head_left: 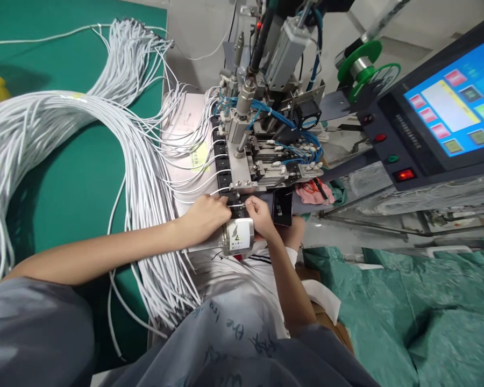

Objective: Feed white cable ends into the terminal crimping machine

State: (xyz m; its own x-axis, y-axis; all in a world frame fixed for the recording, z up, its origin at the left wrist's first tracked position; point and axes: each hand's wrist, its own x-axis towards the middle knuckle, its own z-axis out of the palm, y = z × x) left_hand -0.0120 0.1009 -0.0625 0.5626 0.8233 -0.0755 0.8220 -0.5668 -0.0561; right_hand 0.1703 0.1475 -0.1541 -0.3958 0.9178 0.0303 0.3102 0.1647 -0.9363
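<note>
Both hands meet at the near end of a machine's black fixture strip (225, 180). Between them runs a short stretch of white cable (237, 205). My left hand (206, 217) has its fingers curled and pressed together on the left part of this cable. At its right end, my right hand (260, 216) pinches the cable's tip between thumb and finger. Several other white cables (193, 188) lead from the left into the strip's slots. Just below the hands sits a metal cover with a white label (240, 234). The cable's very end is too small to make out.
A thick bundle of white cables (116, 115) lies over the green table (72, 172) at left. Metal cylinders and blue tubes of the machine (242, 126) rise beyond the hands. At right are a control screen (455, 102), a green spool (361, 67), a phone (283, 207) and green sheeting (387, 301).
</note>
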